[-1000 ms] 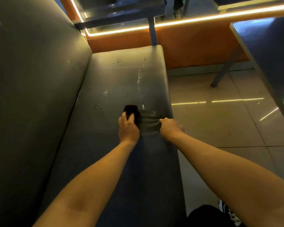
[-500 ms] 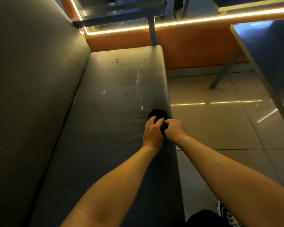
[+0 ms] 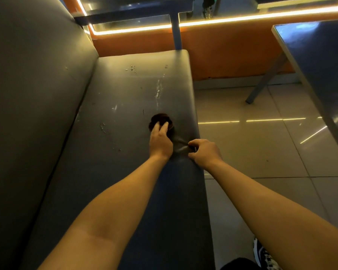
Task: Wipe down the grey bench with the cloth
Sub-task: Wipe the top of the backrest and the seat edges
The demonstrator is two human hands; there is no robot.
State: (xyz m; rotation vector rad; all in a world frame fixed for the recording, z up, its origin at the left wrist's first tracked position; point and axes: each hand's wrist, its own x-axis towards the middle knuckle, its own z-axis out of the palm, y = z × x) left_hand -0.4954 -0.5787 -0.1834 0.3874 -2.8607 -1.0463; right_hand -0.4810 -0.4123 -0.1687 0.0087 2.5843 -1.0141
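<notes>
Item: a dark wadded cloth (image 3: 161,119) is gripped under the curled fingers of the left hand (image 3: 160,142) on the grey counter (image 3: 123,98), near its front edge. At 4 o'clock of that hand, the counter cover is pinched into creases by the right hand (image 3: 205,151). At 12 o'clock of the cloth, white flecks (image 3: 158,90) are noted.

An orange wall (image 3: 232,53) carries a glowing light strip (image 3: 242,18) on top. Below it lie pale floor tiles (image 3: 252,152), and right of it stands a dark table (image 3: 320,65).
</notes>
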